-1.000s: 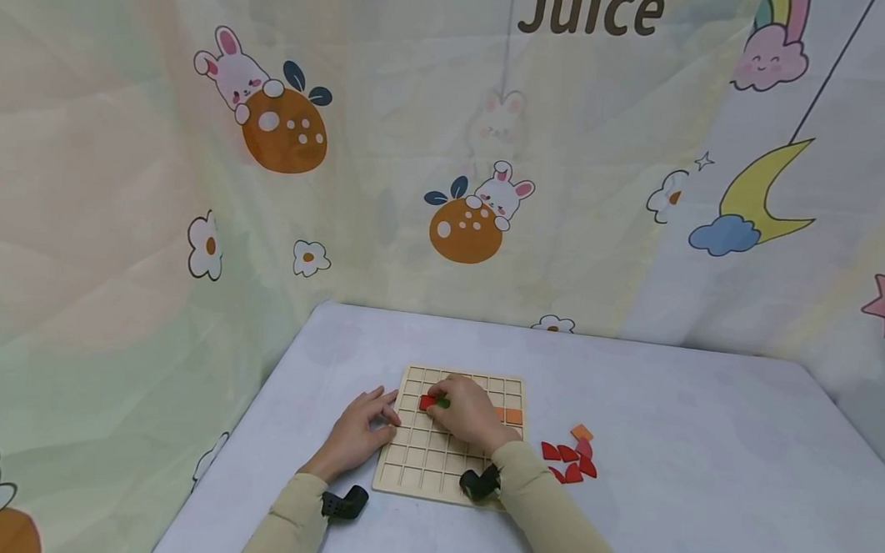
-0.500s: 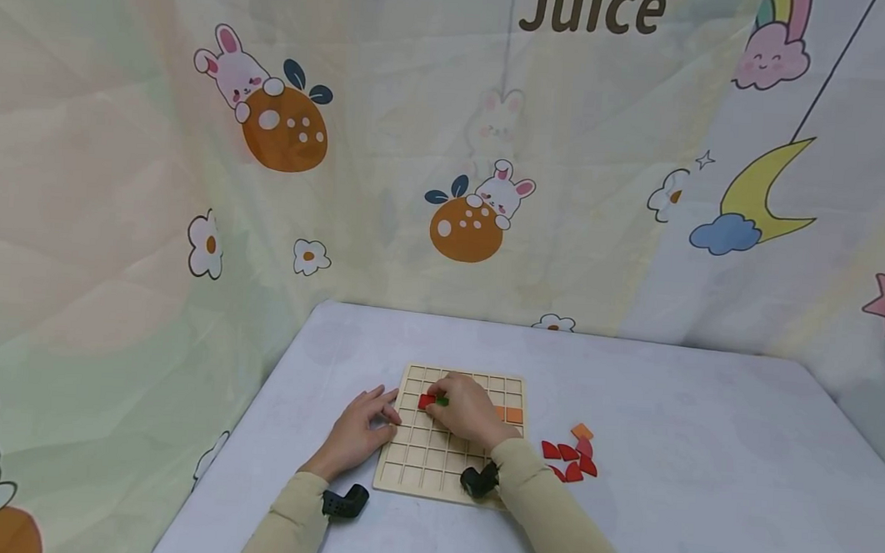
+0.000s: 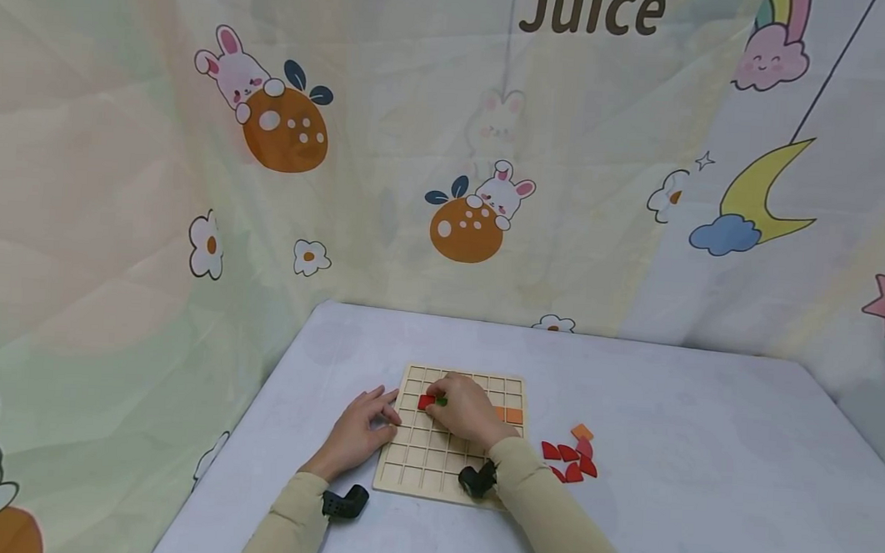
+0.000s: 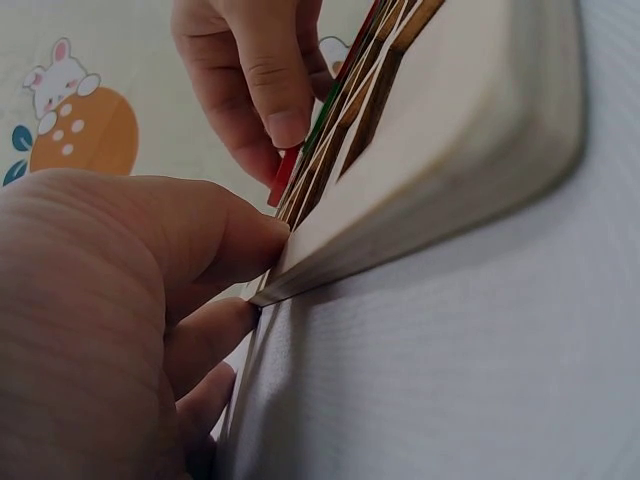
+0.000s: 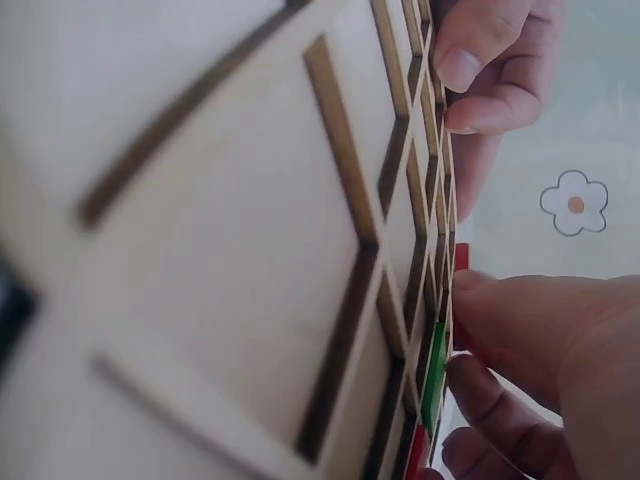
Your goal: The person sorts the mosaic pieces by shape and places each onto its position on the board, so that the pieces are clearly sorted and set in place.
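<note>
We see the right hand pinching a small, flat red piece between thumb and fingertips, over the far left part of the pale wooden grid board, just beside a green piece. The left hand, fingers loosely spread, touches the board's left edge. Right of the board we see fan-shaped pieces; beyond them the white table stretches broadly rightward.

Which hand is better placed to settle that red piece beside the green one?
Likely the right hand: its fingers are on the red piece. The left hand touches the edge of the grid board.
</note>
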Demonstrator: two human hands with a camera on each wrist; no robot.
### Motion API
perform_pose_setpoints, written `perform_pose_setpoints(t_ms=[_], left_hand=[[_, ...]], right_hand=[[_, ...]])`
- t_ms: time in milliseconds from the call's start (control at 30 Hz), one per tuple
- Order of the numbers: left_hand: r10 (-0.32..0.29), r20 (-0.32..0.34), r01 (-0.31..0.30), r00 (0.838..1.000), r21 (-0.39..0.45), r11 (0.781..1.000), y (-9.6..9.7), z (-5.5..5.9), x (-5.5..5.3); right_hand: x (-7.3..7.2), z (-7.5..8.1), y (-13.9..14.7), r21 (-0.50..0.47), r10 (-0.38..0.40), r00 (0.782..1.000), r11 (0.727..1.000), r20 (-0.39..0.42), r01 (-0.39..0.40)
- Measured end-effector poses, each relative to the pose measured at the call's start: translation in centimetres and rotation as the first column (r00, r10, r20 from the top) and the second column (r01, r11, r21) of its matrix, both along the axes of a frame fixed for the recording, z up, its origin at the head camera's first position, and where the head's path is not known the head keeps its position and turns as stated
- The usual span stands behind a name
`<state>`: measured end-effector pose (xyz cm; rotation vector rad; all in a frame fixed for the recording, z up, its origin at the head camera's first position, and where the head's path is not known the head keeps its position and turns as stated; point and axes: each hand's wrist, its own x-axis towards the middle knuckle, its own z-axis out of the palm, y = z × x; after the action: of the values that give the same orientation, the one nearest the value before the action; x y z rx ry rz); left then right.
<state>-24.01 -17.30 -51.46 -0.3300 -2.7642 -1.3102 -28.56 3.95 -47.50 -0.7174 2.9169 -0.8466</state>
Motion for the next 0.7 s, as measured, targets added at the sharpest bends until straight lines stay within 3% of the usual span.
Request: perform_pose_setpoints(t_ms=[700], left_hand=[[-0.01, 0.002, 0.01, 1.0, 0.003, 1.0, 0.0, 0.16, -0.02]], right_hand=[[-0.02, -0.24, -0.21, -0.008, -0.01, 1.0, 1.0, -0.011, 0.01]])
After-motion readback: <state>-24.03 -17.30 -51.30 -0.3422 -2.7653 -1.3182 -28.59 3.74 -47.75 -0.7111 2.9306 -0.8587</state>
